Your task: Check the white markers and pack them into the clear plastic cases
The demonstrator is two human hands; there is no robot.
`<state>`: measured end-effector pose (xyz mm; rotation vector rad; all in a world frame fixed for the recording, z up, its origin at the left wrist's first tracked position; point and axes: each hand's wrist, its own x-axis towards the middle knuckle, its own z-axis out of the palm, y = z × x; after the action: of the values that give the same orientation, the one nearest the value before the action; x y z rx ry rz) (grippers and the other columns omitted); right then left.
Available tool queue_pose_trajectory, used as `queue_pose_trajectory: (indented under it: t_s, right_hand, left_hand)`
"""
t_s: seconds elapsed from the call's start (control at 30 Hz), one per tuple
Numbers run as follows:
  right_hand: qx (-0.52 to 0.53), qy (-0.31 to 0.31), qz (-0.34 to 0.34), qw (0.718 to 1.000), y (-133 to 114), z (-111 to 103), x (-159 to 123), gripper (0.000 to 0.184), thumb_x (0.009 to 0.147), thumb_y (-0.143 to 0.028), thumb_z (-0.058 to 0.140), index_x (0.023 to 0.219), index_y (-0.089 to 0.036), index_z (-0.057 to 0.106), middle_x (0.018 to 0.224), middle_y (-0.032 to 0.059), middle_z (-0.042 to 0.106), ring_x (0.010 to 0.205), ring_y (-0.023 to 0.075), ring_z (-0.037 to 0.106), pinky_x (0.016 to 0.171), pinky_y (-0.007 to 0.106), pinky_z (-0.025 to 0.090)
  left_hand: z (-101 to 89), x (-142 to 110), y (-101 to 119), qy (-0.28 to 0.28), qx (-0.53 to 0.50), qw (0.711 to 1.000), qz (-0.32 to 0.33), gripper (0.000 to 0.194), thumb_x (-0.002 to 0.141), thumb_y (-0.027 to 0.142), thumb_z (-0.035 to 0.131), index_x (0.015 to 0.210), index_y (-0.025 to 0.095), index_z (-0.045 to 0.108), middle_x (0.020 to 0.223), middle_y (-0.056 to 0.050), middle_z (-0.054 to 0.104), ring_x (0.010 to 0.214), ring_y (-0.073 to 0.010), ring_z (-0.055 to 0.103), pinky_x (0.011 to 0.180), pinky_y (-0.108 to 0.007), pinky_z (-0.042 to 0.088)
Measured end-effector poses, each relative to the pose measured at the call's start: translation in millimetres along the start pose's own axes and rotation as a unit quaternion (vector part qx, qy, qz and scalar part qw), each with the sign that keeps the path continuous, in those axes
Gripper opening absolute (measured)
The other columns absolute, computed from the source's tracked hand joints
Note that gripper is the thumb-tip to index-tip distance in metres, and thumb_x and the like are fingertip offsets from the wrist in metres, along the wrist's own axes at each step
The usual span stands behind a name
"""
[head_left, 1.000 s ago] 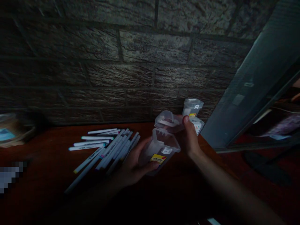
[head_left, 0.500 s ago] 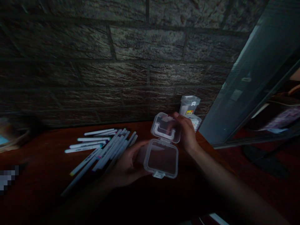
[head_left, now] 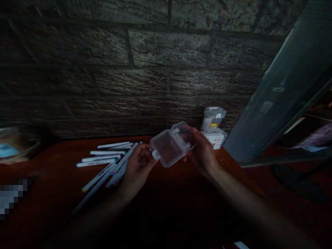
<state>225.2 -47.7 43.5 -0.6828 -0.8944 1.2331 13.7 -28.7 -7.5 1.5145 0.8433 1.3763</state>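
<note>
A clear plastic hinged case [head_left: 168, 149] is held up over the table with its lid standing open. My right hand [head_left: 204, 152] is closed around the lid side, thumb on top. At the opposite edge, by the front latch, my left hand [head_left: 138, 165] is closed, fingers curled and thumb touching the case. I see nothing inside the case. Just left of and partly behind my left hand lies a loose pile of white markers [head_left: 100, 159] with coloured ends; some of them are hidden by the hand.
Against the brick wall [head_left: 155, 79] at the right, a clear lidded container [head_left: 214, 116] sits above another clear box [head_left: 218, 139]. A wrapped bundle or basket [head_left: 14, 147] is at far left on the brown table [head_left: 59, 180]. A grey post [head_left: 254, 121] rises at right.
The case has turned so its latch points left, and it has moved slightly up. My left hand has shifted from the case's side to the latch edge. My right hand still holds the lid.
</note>
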Motion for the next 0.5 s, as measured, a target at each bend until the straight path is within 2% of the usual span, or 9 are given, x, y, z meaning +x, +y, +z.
queue_pose_trajectory:
  t_s: [0.07,0.1,0.17,0.27,0.33,0.4,0.5]
  right_hand:
    - [0.017,0.000,0.015,1.000,5.1,-1.3,0.1,0.034,0.095,-0.041,0.064,0.122,-0.022,0.059,0.090,0.0018,0.074,0.048,0.0150,0.068,0.042,0.029,0.059]
    - [0.024,0.001,0.021,0.999,7.8,-1.6,0.2,0.033,0.095,-0.038,0.064,0.122,-0.022,0.057,0.091,0.0019,0.074,0.051,0.0158,0.070,0.046,0.030,0.062]
    - [0.036,0.002,0.030,0.999,12.6,-1.0,-0.1,0.032,0.092,-0.032,0.066,0.121,-0.024,0.055,0.093,0.0015,0.074,0.057,0.0166,0.074,0.053,0.031,0.065]
    - [0.036,0.009,0.028,0.999,17.9,3.1,-3.2,0.036,0.088,-0.026,0.068,0.121,-0.027,0.054,0.097,0.0003,0.072,0.065,0.0170,0.075,0.061,0.033,0.066]
    - [0.018,0.016,0.016,1.000,20.5,6.5,-6.9,0.039,0.089,-0.031,0.069,0.124,-0.029,0.053,0.098,0.0001,0.071,0.071,0.0193,0.075,0.065,0.036,0.066]
    - [-0.018,0.022,-0.003,1.000,23.2,9.0,-11.1,0.039,0.093,-0.042,0.066,0.128,-0.031,0.051,0.102,0.0020,0.071,0.081,0.0234,0.075,0.070,0.041,0.065]
    - [-0.089,0.037,-0.041,0.995,27.6,9.3,-15.7,0.041,0.096,-0.055,0.060,0.128,-0.031,0.052,0.112,0.0058,0.072,0.101,0.0281,0.072,0.083,0.046,0.063]
  left_hand:
    - [1.6,0.2,4.4,-0.011,-0.040,0.998,-0.041,0.033,0.086,0.037,0.078,0.107,0.021,0.057,0.072,0.004,0.064,0.057,-0.0129,0.060,0.056,-0.025,0.050]
    - [2.1,-0.4,6.3,-0.013,-0.056,0.997,-0.054,0.036,0.087,0.036,0.077,0.111,0.022,0.055,0.071,0.004,0.064,0.057,-0.0136,0.061,0.057,-0.026,0.052]
    - [1.9,-2.6,9.0,-0.007,-0.074,0.996,-0.044,0.048,0.087,0.034,0.078,0.125,0.024,0.050,0.080,0.003,0.066,0.068,-0.0173,0.067,0.063,-0.030,0.059]
    - [-1.9,-6.6,8.9,-0.023,-0.042,0.999,0.016,0.065,0.087,0.031,0.077,0.144,0.027,0.045,0.106,-0.004,0.066,0.094,-0.0216,0.067,0.074,-0.034,0.063]
    - [-5.2,-8.8,6.5,-0.052,-0.004,0.998,0.046,0.065,0.092,0.034,0.072,0.150,0.028,0.046,0.130,-0.010,0.061,0.113,-0.0248,0.062,0.083,-0.036,0.062]
    - [-6.7,-9.7,3.5,-0.063,0.007,0.997,0.047,0.064,0.096,0.039,0.067,0.155,0.029,0.044,0.147,-0.013,0.053,0.125,-0.0280,0.056,0.088,-0.038,0.062]
    - [-4.6,-7.1,0.5,-0.019,-0.035,0.999,0.003,0.059,0.098,0.046,0.063,0.152,0.027,0.049,0.147,-0.014,0.056,0.128,-0.0305,0.058,0.083,-0.037,0.064]
